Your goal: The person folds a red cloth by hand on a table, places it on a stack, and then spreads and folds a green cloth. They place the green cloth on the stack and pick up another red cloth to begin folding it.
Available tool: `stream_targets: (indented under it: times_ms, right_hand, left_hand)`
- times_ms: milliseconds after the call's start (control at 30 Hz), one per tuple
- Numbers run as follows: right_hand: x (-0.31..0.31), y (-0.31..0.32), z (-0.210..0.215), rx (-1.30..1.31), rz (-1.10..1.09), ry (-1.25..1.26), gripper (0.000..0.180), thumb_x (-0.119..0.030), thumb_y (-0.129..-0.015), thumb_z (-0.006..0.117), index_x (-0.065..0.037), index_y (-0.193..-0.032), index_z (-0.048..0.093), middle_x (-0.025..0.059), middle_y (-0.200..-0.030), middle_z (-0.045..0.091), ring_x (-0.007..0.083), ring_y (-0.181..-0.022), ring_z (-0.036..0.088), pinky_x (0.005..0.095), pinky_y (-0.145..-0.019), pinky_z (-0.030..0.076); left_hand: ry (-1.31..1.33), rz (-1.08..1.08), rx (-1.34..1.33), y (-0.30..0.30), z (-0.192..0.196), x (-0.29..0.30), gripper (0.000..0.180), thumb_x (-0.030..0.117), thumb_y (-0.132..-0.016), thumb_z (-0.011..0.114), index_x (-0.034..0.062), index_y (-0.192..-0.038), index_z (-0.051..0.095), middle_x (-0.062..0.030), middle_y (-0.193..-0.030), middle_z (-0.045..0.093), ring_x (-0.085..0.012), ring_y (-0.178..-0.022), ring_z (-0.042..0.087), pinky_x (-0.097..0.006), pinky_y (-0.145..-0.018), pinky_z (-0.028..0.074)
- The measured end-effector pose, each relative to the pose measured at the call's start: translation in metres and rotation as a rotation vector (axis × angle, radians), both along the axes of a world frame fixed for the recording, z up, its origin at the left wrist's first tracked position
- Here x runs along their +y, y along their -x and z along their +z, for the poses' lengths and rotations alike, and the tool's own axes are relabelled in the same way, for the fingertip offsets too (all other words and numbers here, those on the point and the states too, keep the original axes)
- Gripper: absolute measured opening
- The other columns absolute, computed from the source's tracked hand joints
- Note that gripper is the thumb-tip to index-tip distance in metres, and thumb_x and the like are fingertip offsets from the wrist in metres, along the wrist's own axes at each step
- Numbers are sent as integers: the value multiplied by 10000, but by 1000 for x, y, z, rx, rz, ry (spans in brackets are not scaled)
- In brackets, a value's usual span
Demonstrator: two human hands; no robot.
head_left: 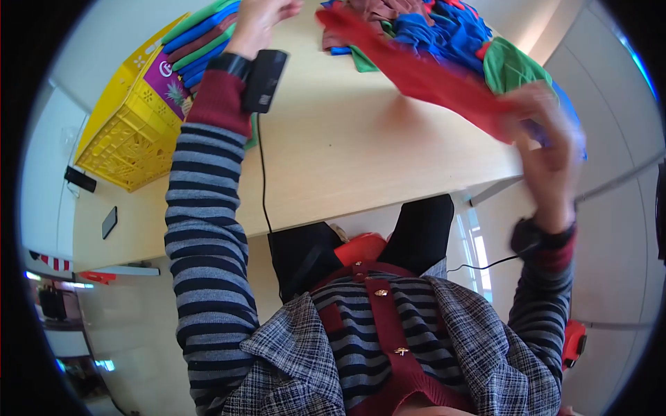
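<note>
A red cloth (444,87) stretches slantwise above the table, blurred by motion. Its near right end is in my right hand (548,149), whose fingers close on it, also smeared. The cloth's other end hangs free at the upper middle. My left hand (260,24) is at the top edge, to the left of that end, fingers reaching right with nothing seen in them; part of it is cut off. Behind the red cloth lies a loose heap of blue (444,31), brown and green cloths (513,66). Folded cloths (201,45) in several colours stand beside my left hand.
The folded cloths are in a yellow plastic crate (132,142) at the left of the light wooden table (326,163). A phone (109,222) and a small black object (80,179) lie near it. A black cable (263,173) runs from my left wrist device (265,81) over the table's front edge.
</note>
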State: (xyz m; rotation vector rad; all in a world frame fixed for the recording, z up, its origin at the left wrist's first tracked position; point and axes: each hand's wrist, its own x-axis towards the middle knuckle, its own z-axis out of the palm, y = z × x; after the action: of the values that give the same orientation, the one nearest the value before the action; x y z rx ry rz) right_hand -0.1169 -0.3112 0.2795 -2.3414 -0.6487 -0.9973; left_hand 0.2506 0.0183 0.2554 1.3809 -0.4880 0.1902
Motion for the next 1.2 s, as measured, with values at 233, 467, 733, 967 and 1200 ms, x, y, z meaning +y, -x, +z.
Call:
stream_targets:
  times_ms: [233,467,733,967,1200]
  right_hand:
    - [97,-74,-185,280,159,130,135,-109,-823,684,-41,-929,637,128,-840,620,341,-790,652,439,-683,539]
    - [131,-73,-212,462,181,-63,160,-187,-853,630,-47,-924,662,143,-881,684,361,-809,685,479,-701,550]
    - [54,-99,-201,525,12,25,225,-253,-921,667,-60,-1032,702,159,-972,706,335,-891,700,431,-772,567]
    - [-107,-173,-226,537,-550,311,460,-416,-988,568,-19,-1206,648,199,-1238,660,383,-1161,612,469,-1000,496]
    - [-68,-228,-234,731,-499,434,583,-496,-1002,511,-21,-1326,607,208,-1364,605,393,-1295,532,476,-1118,407]
  left_hand:
    - [-523,-258,136,134,-126,-13,132,5,-948,563,33,-1008,677,2,-882,685,-105,-816,650,-270,-782,541]
    - [-687,-128,-152,263,-184,-14,229,-66,-843,638,22,-1054,661,-51,-1172,643,-149,-832,634,-256,-727,498]
    - [-730,-159,-123,260,-197,-3,195,-96,-826,668,11,-983,623,-69,-1189,648,-134,-800,624,-250,-665,478]
    - [-796,-58,-125,273,-199,12,171,-80,-845,679,12,-969,605,-83,-1196,648,-170,-825,638,-287,-703,504]
    - [-866,99,-123,278,-206,41,156,-83,-859,661,8,-969,598,-99,-1213,626,-194,-867,632,-300,-755,507]
